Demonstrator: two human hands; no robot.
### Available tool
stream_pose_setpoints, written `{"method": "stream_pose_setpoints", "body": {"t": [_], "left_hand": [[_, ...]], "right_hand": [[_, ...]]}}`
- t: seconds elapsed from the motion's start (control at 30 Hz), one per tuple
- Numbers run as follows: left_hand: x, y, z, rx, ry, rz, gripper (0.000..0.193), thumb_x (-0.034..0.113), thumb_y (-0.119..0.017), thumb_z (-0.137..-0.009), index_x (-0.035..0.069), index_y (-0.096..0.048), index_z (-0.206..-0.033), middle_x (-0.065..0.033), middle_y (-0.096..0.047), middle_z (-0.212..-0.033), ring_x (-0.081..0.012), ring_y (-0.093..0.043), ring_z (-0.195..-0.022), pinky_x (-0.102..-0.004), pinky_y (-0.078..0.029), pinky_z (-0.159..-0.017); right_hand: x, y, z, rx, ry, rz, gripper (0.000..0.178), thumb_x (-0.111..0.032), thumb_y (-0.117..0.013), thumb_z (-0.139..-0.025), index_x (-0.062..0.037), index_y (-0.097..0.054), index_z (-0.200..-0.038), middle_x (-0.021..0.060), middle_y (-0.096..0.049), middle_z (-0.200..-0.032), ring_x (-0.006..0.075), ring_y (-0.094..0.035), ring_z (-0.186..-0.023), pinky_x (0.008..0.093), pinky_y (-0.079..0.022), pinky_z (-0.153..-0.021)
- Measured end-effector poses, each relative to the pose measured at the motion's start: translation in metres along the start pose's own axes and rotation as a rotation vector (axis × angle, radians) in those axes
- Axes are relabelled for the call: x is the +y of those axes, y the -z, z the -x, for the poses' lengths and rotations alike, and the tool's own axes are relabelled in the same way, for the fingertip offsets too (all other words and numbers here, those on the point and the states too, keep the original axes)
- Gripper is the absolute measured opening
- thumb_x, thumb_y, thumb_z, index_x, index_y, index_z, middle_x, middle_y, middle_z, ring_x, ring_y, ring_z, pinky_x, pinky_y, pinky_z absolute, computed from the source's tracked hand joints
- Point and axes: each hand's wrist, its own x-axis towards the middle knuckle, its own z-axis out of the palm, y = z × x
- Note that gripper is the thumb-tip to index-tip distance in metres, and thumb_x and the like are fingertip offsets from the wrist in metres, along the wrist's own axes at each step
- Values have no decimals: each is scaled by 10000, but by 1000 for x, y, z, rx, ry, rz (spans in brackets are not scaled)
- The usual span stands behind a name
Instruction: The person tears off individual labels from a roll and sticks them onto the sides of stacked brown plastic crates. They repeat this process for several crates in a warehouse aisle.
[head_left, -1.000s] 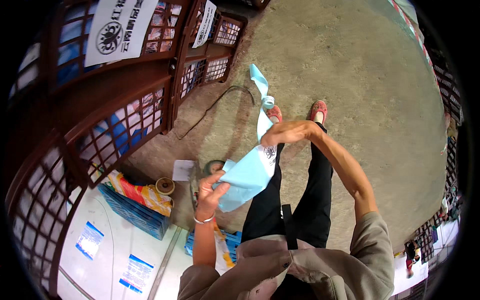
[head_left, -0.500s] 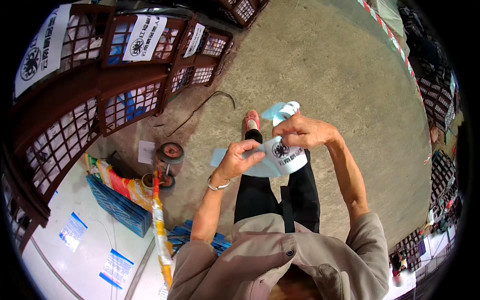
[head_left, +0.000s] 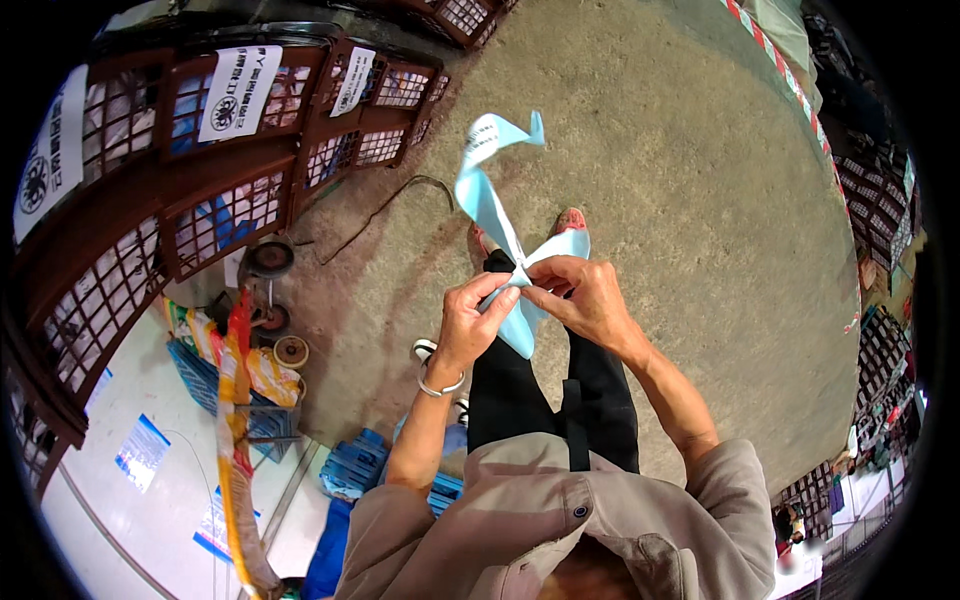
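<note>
A long strip of pale blue backing paper (head_left: pixel 484 205) with dark print near its far end trails away from me, twisted and curling. My left hand (head_left: pixel 468 318) pinches the strip between thumb and fingers, in front of my dark trousers. Close beside it, my right hand (head_left: pixel 585 300) grips the same strip, thumb and forefinger pressed together. The paper is bunched where the fingertips meet. One flap of it sticks out past the right hand, and another hangs below the fingers. Whether a label is coming off the strip is hidden by the hands.
Stacked brown lattice crates (head_left: pixel 240 160) with white labels stand at the left. A hand truck's wheel (head_left: pixel 270 260) and its tape-wrapped handle (head_left: pixel 236 400) are nearer. Blue crates (head_left: pixel 355 465) lie by my left elbow. Another person's shoe (head_left: pixel 425 350) shows there. Red-and-white tape (head_left: pixel 790 80) runs along the right.
The strip, earlier spread as a loop with its print facing up, is now pinched and twisted, its tail swung far and left. My hands have come together. The hand truck appears further left; another person's shoe shows.
</note>
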Motion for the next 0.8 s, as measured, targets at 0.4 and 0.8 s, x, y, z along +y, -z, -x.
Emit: {"method": "stream_pose_setpoints", "body": {"t": [0.4,0.8], "left_hand": [[-28,9,-1,-163,155,-144,213,173,-634,-805,-16,-638,-905,-101,-610,-636,-97,-575,-578,-271,-438,-523],[-147,95,8,-151,609,346,221,153,-624,-829,-6,-622,-982,-8,-631,-813,-68,-572,-693,-208,-455,-640]], "right_hand": [[58,-14,1,-113,-394,-455,105,-120,-668,-806,-17,-646,-796,9,-611,-683,68,-554,-598,209,-454,-551],[136,-35,-10,206,-644,-935,79,-128,-525,-878,-81,-521,-814,-29,-534,-714,65,-519,-633,241,-465,-603]]}}
